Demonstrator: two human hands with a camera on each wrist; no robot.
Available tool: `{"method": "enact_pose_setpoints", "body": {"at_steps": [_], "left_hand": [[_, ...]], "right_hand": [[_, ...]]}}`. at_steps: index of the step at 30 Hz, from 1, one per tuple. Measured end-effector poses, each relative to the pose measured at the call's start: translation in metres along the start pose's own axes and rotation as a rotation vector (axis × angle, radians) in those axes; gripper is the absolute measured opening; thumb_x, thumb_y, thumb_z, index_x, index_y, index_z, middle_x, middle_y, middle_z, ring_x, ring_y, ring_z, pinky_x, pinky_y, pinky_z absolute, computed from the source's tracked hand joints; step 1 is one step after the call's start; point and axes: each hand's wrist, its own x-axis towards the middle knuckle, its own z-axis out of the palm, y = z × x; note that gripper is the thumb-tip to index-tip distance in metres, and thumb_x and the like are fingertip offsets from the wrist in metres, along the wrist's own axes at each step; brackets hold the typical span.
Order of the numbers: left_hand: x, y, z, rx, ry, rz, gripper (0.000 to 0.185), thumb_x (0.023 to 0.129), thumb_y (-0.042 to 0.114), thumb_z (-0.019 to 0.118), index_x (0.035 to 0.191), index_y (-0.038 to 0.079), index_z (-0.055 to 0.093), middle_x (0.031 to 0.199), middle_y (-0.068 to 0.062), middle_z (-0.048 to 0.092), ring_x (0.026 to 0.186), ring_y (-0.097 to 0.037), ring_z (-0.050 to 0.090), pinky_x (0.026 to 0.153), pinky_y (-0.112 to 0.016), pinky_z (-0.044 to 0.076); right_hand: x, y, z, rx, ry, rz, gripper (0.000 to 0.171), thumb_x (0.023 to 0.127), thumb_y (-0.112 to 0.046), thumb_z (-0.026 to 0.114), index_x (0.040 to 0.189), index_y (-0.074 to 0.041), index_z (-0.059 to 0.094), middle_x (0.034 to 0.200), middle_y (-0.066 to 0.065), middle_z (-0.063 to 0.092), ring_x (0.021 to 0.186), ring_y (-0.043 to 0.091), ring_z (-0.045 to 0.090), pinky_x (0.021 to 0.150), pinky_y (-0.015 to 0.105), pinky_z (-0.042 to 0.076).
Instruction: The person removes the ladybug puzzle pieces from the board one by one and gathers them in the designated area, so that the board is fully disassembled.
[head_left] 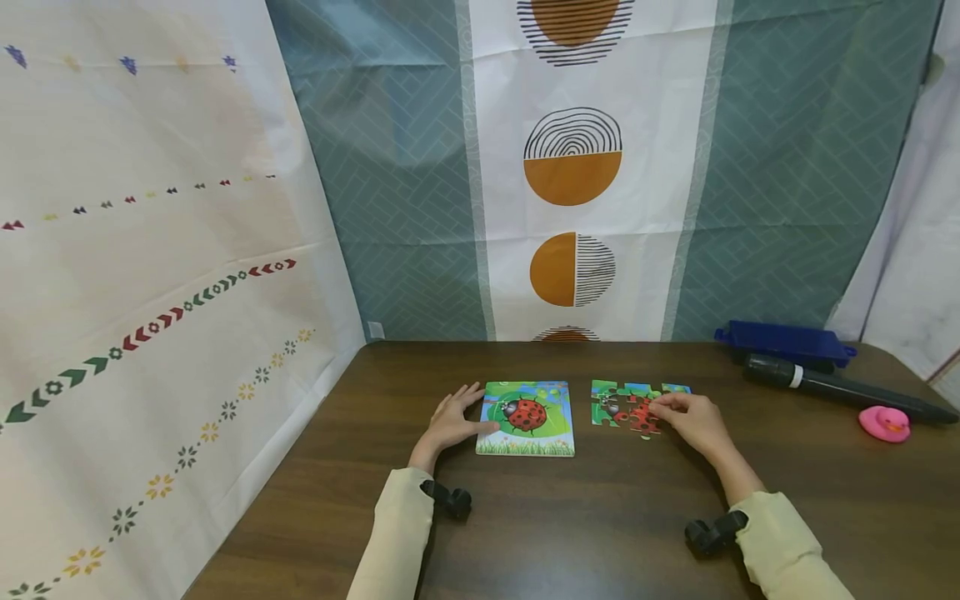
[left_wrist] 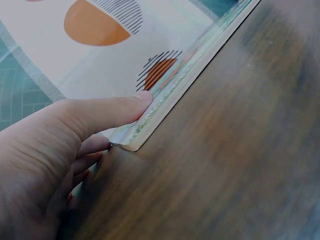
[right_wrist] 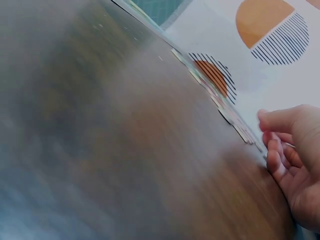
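A square ladybug picture board [head_left: 525,418] lies on the table. My left hand [head_left: 452,418] rests at its left side, fingers extended along the edge. In the left wrist view, the thumb [left_wrist: 115,111] lies straight over the board's corner. To the right are several ladybug puzzle pieces [head_left: 604,412], partly fitted together. At their right side is my right hand [head_left: 690,421], its bent fingertips right at the red pieces. The right wrist view has the thumb [right_wrist: 290,120] above curled fingers; I cannot tell whether they pinch a piece.
A blue tray-like object [head_left: 783,342] lies at the back right of the brown table [head_left: 555,517]. In front of it is a long black object with a white band [head_left: 840,387], and nearer still a pink rubber duck [head_left: 885,424]. Patterned cloth [head_left: 420,208] hangs behind the table.
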Motion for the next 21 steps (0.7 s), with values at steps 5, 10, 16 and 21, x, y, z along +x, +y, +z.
{"method": "enact_pose_setpoints", "body": {"at_steps": [5, 10, 16, 21], "left_hand": [[0.000, 0.002, -0.001, 0.001, -0.002, 0.000, 0.081, 0.082, 0.038, 0.077, 0.149, 0.007, 0.042, 0.161, -0.010, 0.029, 0.151, -0.035, 0.019, 0.124, -0.056, 0.011], [-0.002, 0.002, -0.003, -0.011, 0.002, 0.000, 0.081, 0.082, 0.037, 0.077, 0.149, 0.007, 0.042, 0.161, -0.011, 0.029, 0.151, -0.035, 0.019, 0.123, -0.057, 0.010], [-0.001, 0.000, -0.002, -0.004, 0.005, 0.005, 0.080, 0.083, 0.037, 0.076, 0.149, 0.007, 0.042, 0.161, -0.010, 0.030, 0.151, -0.035, 0.019, 0.124, -0.057, 0.010], [-0.002, 0.001, 0.001, 0.001, 0.014, 0.013, 0.079, 0.083, 0.037, 0.076, 0.148, 0.007, 0.043, 0.160, -0.011, 0.031, 0.151, -0.035, 0.020, 0.123, -0.057, 0.011]], "right_hand": [[0.001, -0.019, 0.008, 0.104, 0.002, 0.030, 0.039, 0.095, -0.032, 0.063, 0.115, 0.001, 0.068, 0.101, 0.016, 0.072, 0.078, 0.013, 0.059, 0.064, 0.026, 0.049], [0.006, -0.051, 0.035, 0.196, -0.067, -0.025, 0.036, 0.095, -0.028, 0.063, 0.118, 0.000, 0.066, 0.105, 0.018, 0.070, 0.082, 0.017, 0.063, 0.064, 0.027, 0.051], [0.007, -0.085, 0.079, 0.189, -0.204, -0.106, 0.035, 0.093, -0.021, 0.066, 0.121, 0.000, 0.065, 0.096, 0.013, 0.068, 0.082, 0.016, 0.060, 0.065, 0.028, 0.049], [0.003, -0.093, 0.096, 0.180, -0.211, -0.076, 0.046, 0.090, -0.017, 0.069, 0.130, 0.003, 0.059, 0.090, 0.011, 0.064, 0.077, 0.016, 0.056, 0.066, 0.030, 0.047]]}}
